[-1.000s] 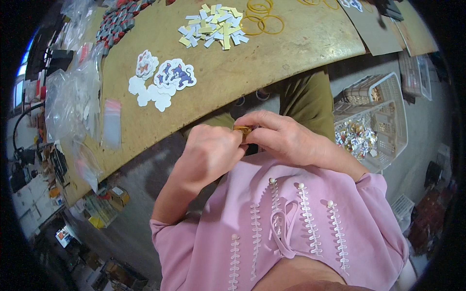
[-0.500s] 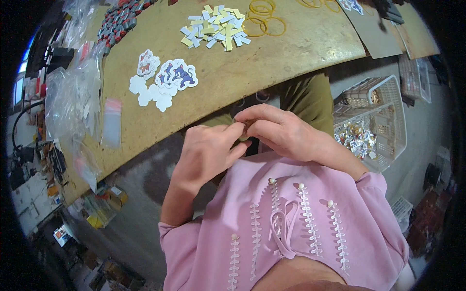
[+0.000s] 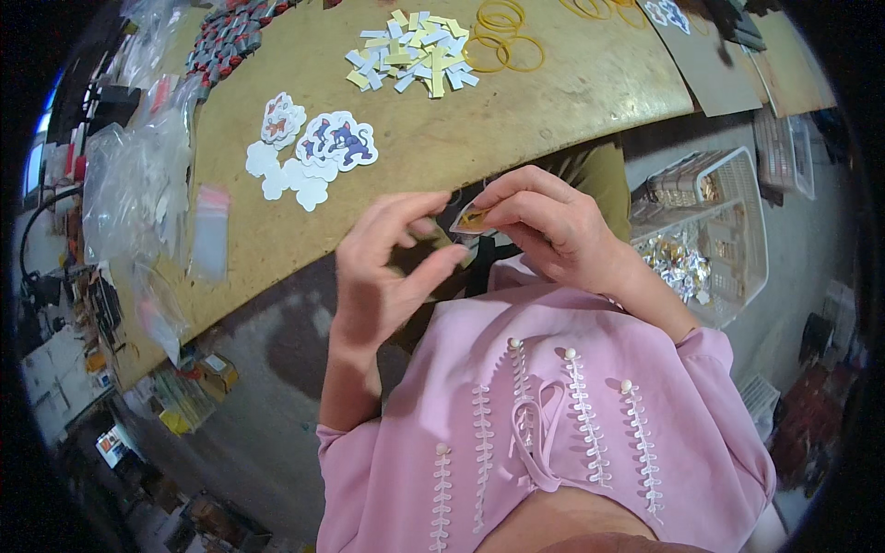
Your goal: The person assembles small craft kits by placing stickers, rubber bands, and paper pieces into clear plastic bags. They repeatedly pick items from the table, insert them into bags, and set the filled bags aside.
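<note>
Between the thumb and fingers of my right hand is a small flat piece with a pale edge and a yellow-gold middle; its kind is not clear. My left hand is just left of it, with thumb and fingers spread and nothing seen in them. Both hands are over my lap, in front of the table edge. Beyond them on the table lie die-cut cat stickers, with several white blank-side pieces beside them.
Yellow and white paper strips form a pile at the back, next to yellow rubber bands. Clear plastic bags cover the table's left end. A white basket of shiny small pieces stands at the right.
My hands, earlier together at the fingertips, have parted. The left one has opened and drawn back left; the piece in my right hand has come into view.
</note>
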A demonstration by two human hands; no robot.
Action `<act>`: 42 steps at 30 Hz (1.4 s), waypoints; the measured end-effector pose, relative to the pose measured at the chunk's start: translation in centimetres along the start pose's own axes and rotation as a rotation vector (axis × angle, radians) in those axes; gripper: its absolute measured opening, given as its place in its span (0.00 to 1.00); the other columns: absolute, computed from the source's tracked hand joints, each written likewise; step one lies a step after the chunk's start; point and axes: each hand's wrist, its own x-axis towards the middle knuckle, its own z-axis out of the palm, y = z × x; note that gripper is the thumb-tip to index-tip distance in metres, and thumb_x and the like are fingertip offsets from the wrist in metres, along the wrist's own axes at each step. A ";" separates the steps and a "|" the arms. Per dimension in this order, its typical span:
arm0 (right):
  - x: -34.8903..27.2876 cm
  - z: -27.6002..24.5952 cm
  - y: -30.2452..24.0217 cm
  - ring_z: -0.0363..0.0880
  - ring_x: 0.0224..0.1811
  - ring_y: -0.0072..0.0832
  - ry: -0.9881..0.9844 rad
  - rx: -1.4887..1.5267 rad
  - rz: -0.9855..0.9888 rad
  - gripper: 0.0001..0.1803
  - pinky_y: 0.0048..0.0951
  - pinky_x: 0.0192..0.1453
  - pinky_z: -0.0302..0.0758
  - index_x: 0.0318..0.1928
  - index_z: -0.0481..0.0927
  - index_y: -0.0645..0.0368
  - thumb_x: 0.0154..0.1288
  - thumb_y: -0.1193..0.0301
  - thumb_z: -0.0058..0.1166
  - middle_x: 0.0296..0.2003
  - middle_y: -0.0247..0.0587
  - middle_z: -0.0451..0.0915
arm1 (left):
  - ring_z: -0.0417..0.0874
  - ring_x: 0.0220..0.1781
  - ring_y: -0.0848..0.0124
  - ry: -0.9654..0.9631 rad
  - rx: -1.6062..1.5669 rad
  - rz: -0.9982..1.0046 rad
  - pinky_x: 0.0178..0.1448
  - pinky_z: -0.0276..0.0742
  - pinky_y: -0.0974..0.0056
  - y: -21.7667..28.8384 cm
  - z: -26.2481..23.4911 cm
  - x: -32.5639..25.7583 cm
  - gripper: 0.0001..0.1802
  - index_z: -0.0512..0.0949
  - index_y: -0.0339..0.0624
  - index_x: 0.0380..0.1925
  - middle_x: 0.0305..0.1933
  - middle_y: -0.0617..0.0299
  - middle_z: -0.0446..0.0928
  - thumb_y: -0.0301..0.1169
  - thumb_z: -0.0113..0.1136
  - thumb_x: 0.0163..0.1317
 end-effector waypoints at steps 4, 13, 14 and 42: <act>0.4 0.1 -0.2 0.86 0.49 0.43 0.024 0.001 0.009 0.09 0.36 0.51 0.85 0.44 0.83 0.60 0.66 0.84 0.65 0.49 0.45 0.83 | 0.90 0.44 0.66 0.036 -0.106 0.015 0.47 0.84 0.64 -0.5 2.0 -0.3 0.12 0.88 0.36 0.43 0.43 0.56 0.89 0.21 0.77 0.59; -0.1 -0.5 0.4 0.86 0.47 0.20 0.076 0.695 0.549 0.07 0.26 0.53 0.84 0.49 0.83 0.66 0.75 0.78 0.62 0.43 0.34 0.86 | 0.83 0.38 0.79 0.184 -0.523 -0.172 0.42 0.78 0.72 -1.1 3.3 -1.3 0.02 0.86 0.32 0.40 0.41 0.61 0.86 0.19 0.67 0.71; -0.1 -0.6 0.4 0.86 0.46 0.18 0.072 0.781 0.619 0.06 0.24 0.53 0.83 0.50 0.83 0.66 0.76 0.78 0.62 0.42 0.33 0.87 | 0.82 0.38 0.80 0.178 -0.528 -0.176 0.42 0.78 0.73 -1.1 3.3 -1.3 0.02 0.86 0.32 0.41 0.42 0.62 0.86 0.20 0.67 0.72; -2.6 -2.1 2.1 0.86 0.44 0.22 0.143 0.413 0.553 0.04 0.27 0.51 0.84 0.45 0.85 0.64 0.73 0.78 0.62 0.41 0.37 0.88 | 0.81 0.30 0.60 -0.010 -0.009 0.078 0.35 0.78 0.59 -0.9 3.0 -0.4 0.07 0.79 0.40 0.28 0.28 0.58 0.78 0.20 0.69 0.54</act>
